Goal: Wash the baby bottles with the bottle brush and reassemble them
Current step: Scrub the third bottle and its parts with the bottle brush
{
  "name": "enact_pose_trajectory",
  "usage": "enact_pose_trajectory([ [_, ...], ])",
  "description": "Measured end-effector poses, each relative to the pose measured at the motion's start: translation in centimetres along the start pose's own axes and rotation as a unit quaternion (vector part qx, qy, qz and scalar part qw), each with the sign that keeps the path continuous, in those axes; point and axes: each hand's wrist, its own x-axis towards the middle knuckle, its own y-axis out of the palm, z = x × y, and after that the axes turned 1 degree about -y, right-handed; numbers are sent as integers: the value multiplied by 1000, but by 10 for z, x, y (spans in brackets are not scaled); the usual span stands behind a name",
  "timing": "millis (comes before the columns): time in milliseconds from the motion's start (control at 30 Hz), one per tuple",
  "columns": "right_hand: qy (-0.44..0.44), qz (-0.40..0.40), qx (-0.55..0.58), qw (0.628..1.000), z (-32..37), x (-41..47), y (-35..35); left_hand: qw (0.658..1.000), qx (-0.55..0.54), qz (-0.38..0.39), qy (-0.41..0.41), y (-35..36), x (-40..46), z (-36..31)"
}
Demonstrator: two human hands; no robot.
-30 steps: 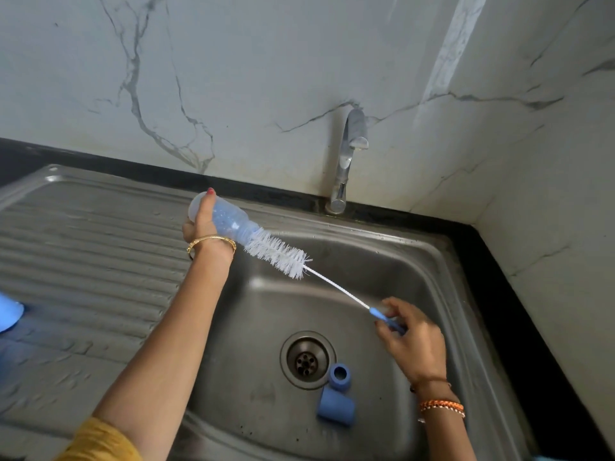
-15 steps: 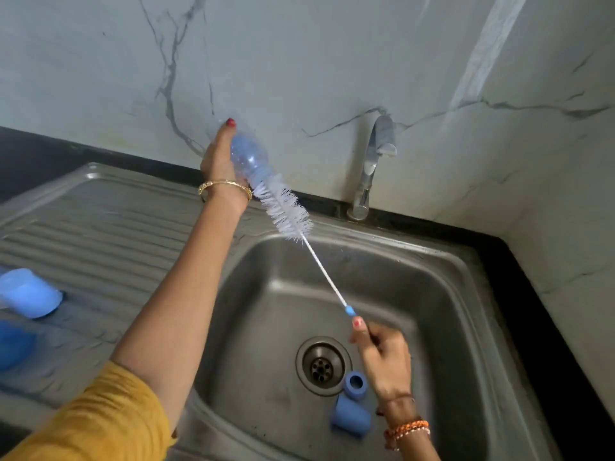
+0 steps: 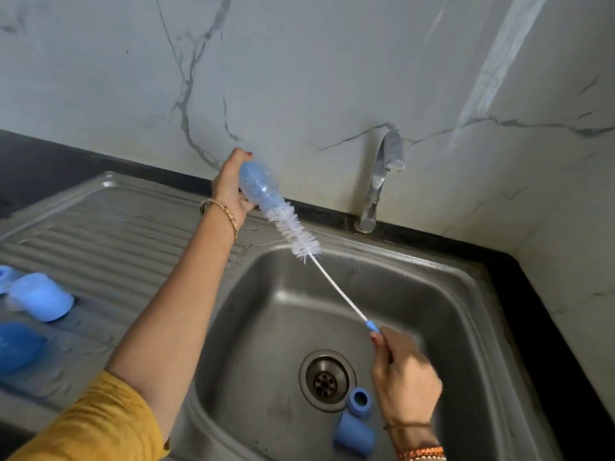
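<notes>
My left hand (image 3: 229, 189) grips a clear blue-tinted baby bottle (image 3: 258, 184), held up over the sink's back-left corner with its mouth pointing down to the right. The white bristles of the bottle brush (image 3: 294, 232) stick partly out of the bottle's mouth. Its thin white stem runs down to a blue handle that my right hand (image 3: 404, 374) grips above the basin. A blue ring (image 3: 360, 401) and a blue cap (image 3: 353, 437) lie in the basin beside the drain (image 3: 327, 380).
The steel sink (image 3: 432, 294) has a ribbed draining board (image 3: 109, 234) on its left, where more blue bottle parts (image 3: 43, 296) lie at the left edge. A chrome tap (image 3: 382, 181) stands at the back against the marble wall. Black counter runs along the right.
My left hand lifted the bottle up and back from over the basin toward the wall. My right hand shifted toward the drain with the brush handle, and the brush stays partly in the bottle.
</notes>
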Motion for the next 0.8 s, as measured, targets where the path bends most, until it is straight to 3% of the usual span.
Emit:
enact_pose_trajectory([
  [67,41,20,57,997,6,-3,-5,1000,-8,4,0,10,-2,1],
  [100,98,69,138,983,12,-4,-7,1000,-4,22,6,17,-4,-2],
  [133,190,149,271,932,18,-3,-10,999,5,45,8,25,-6,-6],
  [167,300,244,429,816,23,0,-12,997,5,71,6,32,-8,-11],
  [200,388,332,539,670,25,3,-15,995,-6,97,-2,39,-10,-16],
  [233,426,387,595,561,25,5,-16,992,-31,122,-9,43,-12,-19],
  [267,432,417,615,511,24,7,-18,988,-63,142,-12,45,-14,-20],
  [300,443,423,615,496,23,10,-20,983,-94,154,-15,45,-16,-19],
  [333,450,419,605,506,20,13,-23,980,-122,159,-20,42,-17,-16],
  [367,443,399,586,549,19,15,-24,978,-136,158,-24,38,-18,-12],
  [433,377,310,522,700,17,14,-23,984,-120,132,-22,29,-14,-5],
  [500,233,208,363,878,10,7,-15,993,-73,91,-10,19,-10,-5],
  [533,160,156,245,943,6,3,-11,996,-48,68,-12,14,-8,-6],
  [567,111,101,132,980,2,2,-10,998,-21,46,-21,10,-5,-8],
  [633,34,-4,-4,999,-2,3,-5,998,13,32,-43,6,-3,-14],
  [700,-10,-65,-24,998,0,3,-1,998,38,22,-49,9,-3,-20],
  [767,22,-64,4,998,9,0,-1,998,46,-17,-40,13,-1,-19],
  [800,95,-33,50,994,17,-2,-2,999,36,-23,-34,15,-2,-17],
])
